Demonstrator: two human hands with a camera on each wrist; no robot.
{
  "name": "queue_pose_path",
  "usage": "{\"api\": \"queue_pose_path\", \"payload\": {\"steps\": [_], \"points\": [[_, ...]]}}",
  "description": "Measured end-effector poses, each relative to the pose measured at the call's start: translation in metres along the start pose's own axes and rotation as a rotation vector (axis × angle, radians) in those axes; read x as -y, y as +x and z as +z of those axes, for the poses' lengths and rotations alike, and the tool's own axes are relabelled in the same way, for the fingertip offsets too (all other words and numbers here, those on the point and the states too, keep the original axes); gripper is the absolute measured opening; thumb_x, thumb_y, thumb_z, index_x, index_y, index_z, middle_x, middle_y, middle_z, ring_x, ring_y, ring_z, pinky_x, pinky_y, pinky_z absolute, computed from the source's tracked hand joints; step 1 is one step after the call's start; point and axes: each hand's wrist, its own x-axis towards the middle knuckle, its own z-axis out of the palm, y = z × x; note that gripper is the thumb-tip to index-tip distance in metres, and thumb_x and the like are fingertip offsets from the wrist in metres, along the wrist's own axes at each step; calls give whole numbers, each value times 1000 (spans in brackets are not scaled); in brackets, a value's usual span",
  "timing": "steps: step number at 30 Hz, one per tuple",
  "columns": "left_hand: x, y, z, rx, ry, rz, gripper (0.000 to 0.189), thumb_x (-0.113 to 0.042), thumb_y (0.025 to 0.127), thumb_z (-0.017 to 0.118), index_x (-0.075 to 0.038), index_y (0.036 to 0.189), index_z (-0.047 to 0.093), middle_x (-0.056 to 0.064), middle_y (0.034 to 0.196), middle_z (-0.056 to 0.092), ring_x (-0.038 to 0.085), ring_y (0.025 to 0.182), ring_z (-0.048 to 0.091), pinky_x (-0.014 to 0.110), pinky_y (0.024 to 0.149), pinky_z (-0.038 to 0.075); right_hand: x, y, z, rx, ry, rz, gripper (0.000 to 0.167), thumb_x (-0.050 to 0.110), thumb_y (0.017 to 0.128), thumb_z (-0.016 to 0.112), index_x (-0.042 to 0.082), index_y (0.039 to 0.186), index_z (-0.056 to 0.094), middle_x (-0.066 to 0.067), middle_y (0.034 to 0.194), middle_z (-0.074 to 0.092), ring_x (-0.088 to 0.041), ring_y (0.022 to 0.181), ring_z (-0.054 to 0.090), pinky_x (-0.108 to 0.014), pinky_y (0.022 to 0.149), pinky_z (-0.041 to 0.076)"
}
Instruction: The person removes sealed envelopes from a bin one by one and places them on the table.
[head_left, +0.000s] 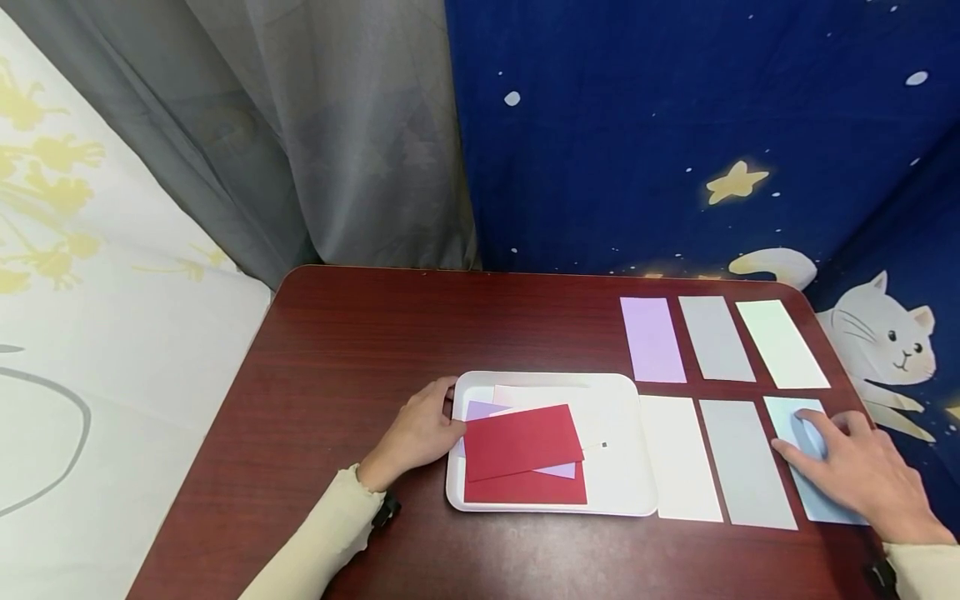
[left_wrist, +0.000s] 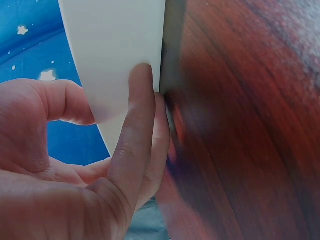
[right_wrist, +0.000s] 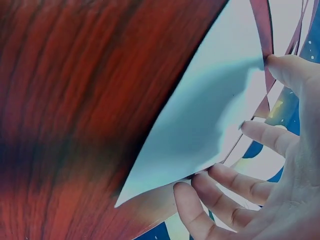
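Observation:
My left hand (head_left: 416, 429) grips the left rim of a white tray (head_left: 622, 483); in the left wrist view the thumb and fingers lie on either side of the tray wall (left_wrist: 112, 45). Two red cards (head_left: 521, 442) lie on top in the tray, over a purple card (head_left: 557, 471) and pale paper. Over at the table's right side, my right hand (head_left: 873, 471) rests with spread, slightly bent fingers on a light blue card (head_left: 817, 500). The right wrist view shows fingertips touching the edges of this card (right_wrist: 200, 110), which lies on the table.
Left of the blue card are a grey card (head_left: 750, 467) and a white card (head_left: 682, 458) beside the tray. The row behind holds a purple card (head_left: 652, 340), another grey card (head_left: 716, 337) and a pale green card (head_left: 782, 343). Curtains (head_left: 600, 150) hang behind the table.

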Motion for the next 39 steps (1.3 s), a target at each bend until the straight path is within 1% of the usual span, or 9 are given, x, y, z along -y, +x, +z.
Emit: {"api": "queue_pose_path", "payload": {"steps": [5,9,14,19,21,24,30,34,39], "points": [[0,0,0,-1,-2,5,64,-8,90,72,0,152,56,11,131,66,8,83,67,40,82,59,5,0,-3,-33,24,5,80,60,101,70,-8,140,51,-43,123,37,-62,102,46,-79,79,48],[0,0,0,-3,-4,9,64,-7,90,72,1,151,56,11,130,66,8,82,67,40,81,59,23,0,-10,-106,62,-16,70,49,101,73,-7,138,53,-43,130,37,-64,108,44,-83,82,45],[0,0,0,-3,0,8,63,-7,90,72,0,151,56,10,129,66,9,81,67,40,82,59,58,-5,-20,-190,113,-150,57,39,99,78,-2,134,62,-42,134,45,-64,111,46,-82,75,48],[0,0,0,0,-2,6,63,-7,90,72,0,151,57,10,129,66,9,82,67,41,82,59,95,-10,-26,-287,168,-306,48,33,94,83,5,131,70,-35,129,57,-58,106,55,-75,61,52],[0,0,0,0,-4,6,62,-7,90,71,0,150,57,10,129,66,9,82,67,41,82,59,110,-11,-28,-311,178,-352,47,31,92,85,7,130,72,-31,127,60,-53,105,58,-72,61,54],[0,0,0,-2,-5,8,61,-7,90,71,0,150,57,10,128,66,9,81,67,41,82,59,130,-14,-31,-309,178,-396,48,31,91,86,7,131,73,-27,125,62,-47,104,59,-67,60,56],[0,0,0,3,-1,7,62,-8,91,72,0,151,56,11,129,66,10,81,66,41,82,59,168,-19,-35,-299,173,-467,50,33,91,85,9,133,74,-22,125,65,-42,103,61,-62,68,57],[-1,0,-1,2,10,5,64,-9,92,72,1,152,55,12,130,66,11,82,66,41,82,59,187,-19,-34,-323,204,-524,51,30,88,88,11,134,74,-18,124,66,-39,102,63,-59,68,59],[-2,-1,-1,2,12,7,64,-9,91,72,1,153,55,12,130,66,11,81,66,42,82,58,205,-17,-26,-306,231,-559,54,21,85,89,8,135,72,-17,125,66,-38,105,66,-60,75,62]]}}
